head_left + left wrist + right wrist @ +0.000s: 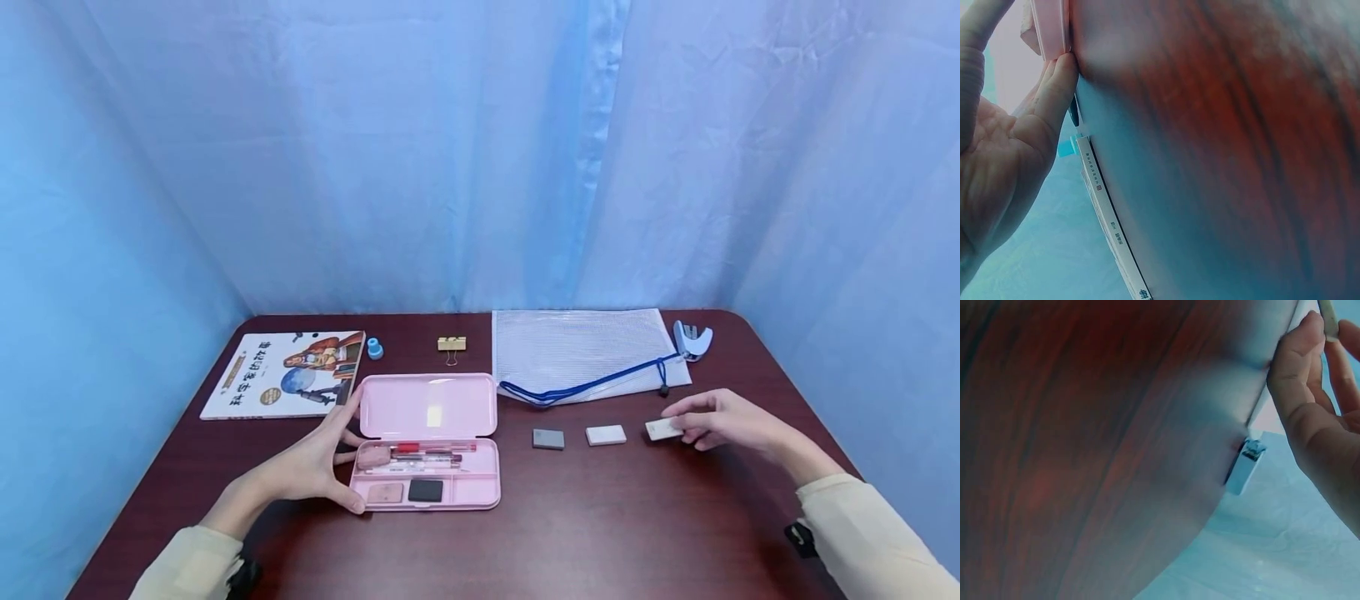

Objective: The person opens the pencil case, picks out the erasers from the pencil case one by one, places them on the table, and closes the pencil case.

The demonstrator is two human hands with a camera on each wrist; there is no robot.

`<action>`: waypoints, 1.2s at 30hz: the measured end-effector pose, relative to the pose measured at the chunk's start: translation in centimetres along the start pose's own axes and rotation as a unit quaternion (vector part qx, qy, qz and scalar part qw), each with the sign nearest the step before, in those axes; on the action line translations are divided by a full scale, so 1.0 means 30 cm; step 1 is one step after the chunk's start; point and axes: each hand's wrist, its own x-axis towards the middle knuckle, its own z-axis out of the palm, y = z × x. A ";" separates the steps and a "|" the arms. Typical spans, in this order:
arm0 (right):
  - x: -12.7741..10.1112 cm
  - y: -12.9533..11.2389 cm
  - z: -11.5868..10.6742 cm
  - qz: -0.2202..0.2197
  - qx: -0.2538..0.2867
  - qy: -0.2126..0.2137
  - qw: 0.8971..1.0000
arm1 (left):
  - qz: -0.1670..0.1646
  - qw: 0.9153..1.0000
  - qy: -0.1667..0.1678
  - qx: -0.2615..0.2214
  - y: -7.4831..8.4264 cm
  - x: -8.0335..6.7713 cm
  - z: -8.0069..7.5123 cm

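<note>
Pencil case already contains two blocks; right of it, grey block and white block remain outside; right hand pinches pale block; left hand grips case's left end.

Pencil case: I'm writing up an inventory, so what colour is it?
The open pencil case is light pink; it shows best in the head view.

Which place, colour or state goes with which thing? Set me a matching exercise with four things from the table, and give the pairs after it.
Things:
1. Rightmost block
2. Case
3. Clip
4. Book

Matches:
A. Gold-coloured
B. Held by the right hand
C. Flat, with a picture cover
D. Open, left hand at its edge

Pairs: 1-B, 2-D, 3-A, 4-C
</note>
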 end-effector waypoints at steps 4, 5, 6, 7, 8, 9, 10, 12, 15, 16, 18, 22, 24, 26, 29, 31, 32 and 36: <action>0.006 0.022 -0.011 0.013 0.000 -0.014 1.000 | 0.003 1.000 -0.002 -0.008 -0.003 0.008 0.003; 0.007 0.026 -0.012 0.015 0.000 -0.016 1.000 | 0.004 1.000 -0.002 -0.009 -0.004 0.009 0.003; 0.008 0.030 -0.012 0.017 0.000 -0.016 1.000 | 0.005 1.000 -0.003 -0.010 -0.005 0.010 0.003; 0.009 0.033 -0.013 0.018 -0.001 -0.014 1.000 | 0.005 1.000 -0.003 -0.010 -0.006 0.011 0.002; 0.011 0.036 -0.013 0.017 -0.002 -0.013 1.000 | 0.004 1.000 -0.003 -0.009 -0.007 0.011 0.002; 0.012 0.038 -0.013 0.016 -0.004 -0.013 1.000 | 0.004 1.000 -0.003 -0.006 -0.008 0.011 0.002; 0.013 0.040 -0.013 0.015 -0.005 -0.012 1.000 | 0.004 1.000 -0.002 -0.006 -0.009 0.011 0.001; 0.015 0.043 -0.014 0.011 -0.010 -0.011 1.000 | 0.003 1.000 -0.001 -0.007 -0.009 0.010 0.001; 0.018 0.047 -0.015 0.013 -0.014 -0.009 1.000 | 0.003 1.000 0.000 -0.006 -0.009 0.010 0.001; 0.018 0.048 -0.016 0.015 -0.014 -0.008 1.000 | 0.003 1.000 0.000 -0.007 -0.008 0.010 0.001; 0.019 0.051 -0.015 0.020 -0.014 -0.003 1.000 | 0.001 1.000 0.001 -0.003 -0.006 0.009 0.002; 0.018 0.057 -0.015 0.025 -0.008 0.005 1.000 | -0.002 1.000 0.003 0.003 -0.001 0.008 0.002; 0.018 0.059 -0.014 0.027 -0.006 0.007 1.000 | -0.002 1.000 0.003 0.006 0.000 0.008 0.002; 0.017 0.057 -0.013 0.030 -0.005 0.009 1.000 | -0.002 1.000 0.003 0.005 0.000 0.008 0.002; 0.015 0.051 -0.010 0.038 -0.011 0.020 0.999 | -0.001 1.000 0.003 0.007 -0.001 0.007 0.001; 0.012 0.040 -0.006 0.042 -0.020 0.034 0.998 | -0.001 1.000 0.003 0.007 -0.002 0.007 -0.001; 0.010 0.034 -0.003 0.042 -0.025 0.043 0.998 | 0.000 1.000 0.003 0.009 -0.002 0.006 -0.001; 0.001 -0.018 0.016 0.013 -0.037 0.080 0.996 | 0.000 1.000 0.002 0.011 -0.003 0.003 -0.002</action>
